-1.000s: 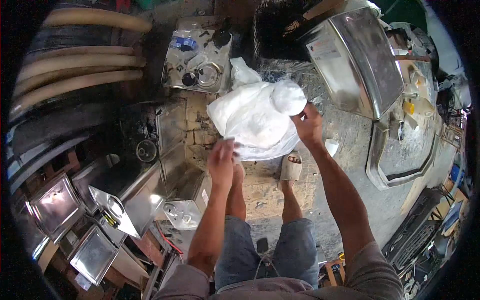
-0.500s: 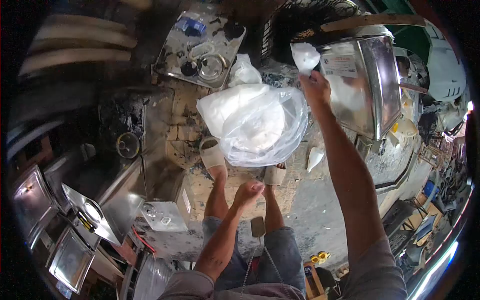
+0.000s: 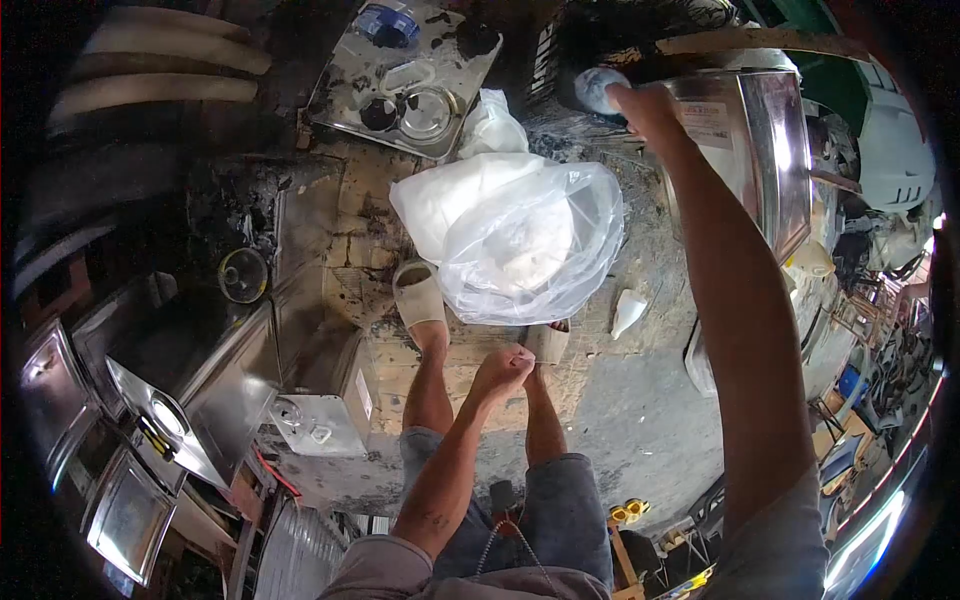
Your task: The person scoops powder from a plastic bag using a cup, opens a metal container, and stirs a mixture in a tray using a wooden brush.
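Observation:
A clear plastic bag of white material stands open on the floor in front of my feet. Stretched out to the upper right, my right hand grips a whitish cup-like container over a dark area beside a metal box. My left hand is closed in front of my shins, below the bag; whether it holds anything is hidden. A small white scoop-like piece lies right of the bag.
Behind the bag sits a metal tray with a round glass part and a blue roll. Metal panels and boxes stand at the left. Curved pale tubes are at the upper left.
My right hand has moved from the bag to the upper right with the container, which now tilts over the dark area. My left hand has drawn back from the bag towards my legs and closed.

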`<state>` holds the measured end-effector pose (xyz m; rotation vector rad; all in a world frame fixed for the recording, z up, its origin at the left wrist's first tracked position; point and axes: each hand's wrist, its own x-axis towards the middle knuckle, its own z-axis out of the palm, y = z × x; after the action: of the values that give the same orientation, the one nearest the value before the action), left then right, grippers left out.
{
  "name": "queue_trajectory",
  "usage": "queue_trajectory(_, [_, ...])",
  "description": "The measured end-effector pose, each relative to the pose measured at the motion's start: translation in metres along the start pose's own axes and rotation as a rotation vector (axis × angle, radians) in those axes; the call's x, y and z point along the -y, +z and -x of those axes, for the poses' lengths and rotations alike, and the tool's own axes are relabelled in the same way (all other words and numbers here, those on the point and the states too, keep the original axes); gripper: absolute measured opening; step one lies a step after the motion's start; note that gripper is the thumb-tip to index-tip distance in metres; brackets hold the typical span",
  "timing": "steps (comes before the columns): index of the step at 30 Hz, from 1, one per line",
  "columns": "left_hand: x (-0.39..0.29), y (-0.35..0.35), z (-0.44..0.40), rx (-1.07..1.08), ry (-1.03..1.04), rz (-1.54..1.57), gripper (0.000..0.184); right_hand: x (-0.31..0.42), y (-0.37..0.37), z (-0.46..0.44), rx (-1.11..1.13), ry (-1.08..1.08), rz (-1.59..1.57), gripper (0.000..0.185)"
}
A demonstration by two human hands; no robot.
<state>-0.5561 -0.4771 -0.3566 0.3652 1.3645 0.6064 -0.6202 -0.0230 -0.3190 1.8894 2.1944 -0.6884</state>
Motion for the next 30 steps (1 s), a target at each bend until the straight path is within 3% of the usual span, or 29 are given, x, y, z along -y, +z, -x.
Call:
queue_trajectory(4, [-0.012, 0.003, 0.012, -0.106, 0.021, 0.122, 0.02, -0.002, -0.011, -0.001, 0.179, 0.006, 0.018, 0.059])
queue_trajectory(10, [-0.006, 0.006, 0.007, -0.084, -0.025, 0.319, 0.026, -0.006, -0.01, 0.01, 0.073, 0.028, -0.067, 0.058])
queue_trajectory(12, [-0.003, 0.008, 0.004, -0.099, -0.029, 0.367, 0.029, -0.014, -0.005, 0.011, -0.099, -0.166, 0.072, 0.056])
queue_trajectory(14, [0.006, 0.011, -0.006, -0.168, 0.023, 0.66, 0.038, -0.009, -0.017, 0.052, -0.075, -0.177, 0.071, 0.048])
queue_trajectory(15, [-0.007, 0.004, -0.001, -0.213, -0.081, 0.625, 0.046, -0.011, -0.02, 0.078, -0.125, -0.185, -0.104, 0.042])
queue_trajectory(17, [-0.017, 0.0, -0.001, -0.247, -0.086, 0.661, 0.047, -0.028, -0.015, 0.116, -0.13, -0.223, -0.31, 0.034])
queue_trajectory(22, [-0.017, 0.0, -0.005, -0.372, -0.002, 0.708, 0.046, -0.081, 0.017, 0.207, -0.047, -0.377, -0.399, 0.026])
queue_trajectory(24, [-0.004, 0.001, -0.013, -0.442, 0.022, 0.751, 0.045, -0.099, 0.036, 0.222, 0.053, -0.472, -0.319, 0.036])
queue_trajectory(26, [-0.015, -0.004, -0.003, -0.489, -0.015, 0.763, 0.042, -0.11, 0.061, 0.22, 0.067, -0.594, -0.168, 0.034])
queue_trajectory(27, [-0.016, -0.004, 0.005, -0.448, 0.102, 0.739, 0.041, -0.105, 0.068, 0.217, 0.061, -0.603, -0.058, 0.031])
queue_trajectory(30, [-0.023, -0.004, 0.005, -0.444, 0.007, 0.93, 0.036, -0.094, 0.091, 0.193, 0.024, -0.621, 0.17, 0.02])
